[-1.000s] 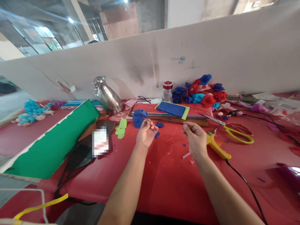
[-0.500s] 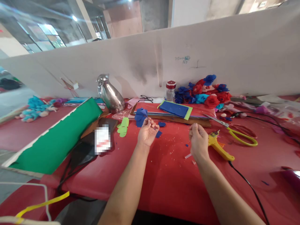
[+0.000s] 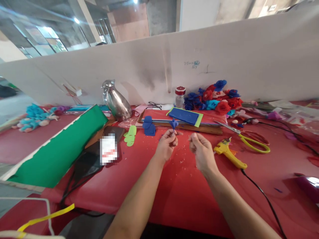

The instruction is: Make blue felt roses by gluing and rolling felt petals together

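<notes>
Red tabletop (image 3: 179, 196), right hand (image 3: 203, 151) seemingly pinched

Over the link I get matt, papery blue from the small flower (image 3: 173, 124), polished, reflective metal from the jug (image 3: 119, 103), smooth yellow plastic on the glue gun (image 3: 230, 155), shiny metal-bladed scissors (image 3: 237, 131) and a smooth, softly glossy red tabletop (image 3: 179, 194)

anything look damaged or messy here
Yes. The green panel at the left has a ragged, torn-looking white edge. Small pale scraps litter the middle of the red tabletop, and dark smudges mark the white partition behind. The blue paper piece in the left hand shows no obvious damage.
</notes>
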The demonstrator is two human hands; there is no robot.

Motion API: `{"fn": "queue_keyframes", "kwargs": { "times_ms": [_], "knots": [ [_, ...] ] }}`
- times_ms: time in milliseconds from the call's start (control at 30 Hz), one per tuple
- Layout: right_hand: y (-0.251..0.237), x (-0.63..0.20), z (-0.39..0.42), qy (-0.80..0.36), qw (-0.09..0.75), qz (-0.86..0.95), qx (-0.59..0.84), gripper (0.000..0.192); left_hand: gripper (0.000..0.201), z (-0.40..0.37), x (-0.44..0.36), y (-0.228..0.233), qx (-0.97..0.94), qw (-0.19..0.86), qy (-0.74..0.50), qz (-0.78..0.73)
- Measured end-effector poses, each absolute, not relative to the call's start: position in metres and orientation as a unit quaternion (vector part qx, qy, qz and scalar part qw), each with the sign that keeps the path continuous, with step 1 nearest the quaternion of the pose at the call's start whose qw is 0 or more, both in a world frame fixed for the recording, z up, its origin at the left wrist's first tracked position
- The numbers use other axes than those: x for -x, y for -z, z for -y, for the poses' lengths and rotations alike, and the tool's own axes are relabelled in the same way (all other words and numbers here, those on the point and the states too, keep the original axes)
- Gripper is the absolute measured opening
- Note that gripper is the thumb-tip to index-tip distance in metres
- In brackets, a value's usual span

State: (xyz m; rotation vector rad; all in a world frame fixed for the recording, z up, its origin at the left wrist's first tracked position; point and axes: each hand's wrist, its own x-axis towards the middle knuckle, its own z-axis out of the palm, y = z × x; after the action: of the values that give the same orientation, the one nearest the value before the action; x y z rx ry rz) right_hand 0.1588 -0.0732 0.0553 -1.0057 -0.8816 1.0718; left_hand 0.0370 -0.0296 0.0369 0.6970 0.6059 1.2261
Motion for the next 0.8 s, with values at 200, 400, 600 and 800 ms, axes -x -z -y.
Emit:
{"fn": "queue_keyframes", "kwargs": {
  "times_ms": [200,400,600,800],
  "knots": [
    [-0.082,-0.158,0.099,-0.568,0.565,0.441,0.406,0.047,0.027,0.050,-0.067,-0.027,-0.386,0.780,-0.411,-0.273],
    [-0.077,-0.210,0.110,-0.443,0.673,0.357,0.473,0.038,0.027,0.054,-0.064,-0.037,-0.447,0.749,-0.404,-0.276],
    [-0.044,-0.208,0.124,-0.491,0.493,0.455,0.555,0.052,0.023,0.062,-0.069,-0.059,-0.453,0.757,-0.406,-0.240],
    [-0.022,-0.256,0.178,-0.389,0.512,0.428,0.634,0.045,0.026,0.066,-0.055,-0.065,-0.471,0.719,-0.422,-0.287]
  ]
}}
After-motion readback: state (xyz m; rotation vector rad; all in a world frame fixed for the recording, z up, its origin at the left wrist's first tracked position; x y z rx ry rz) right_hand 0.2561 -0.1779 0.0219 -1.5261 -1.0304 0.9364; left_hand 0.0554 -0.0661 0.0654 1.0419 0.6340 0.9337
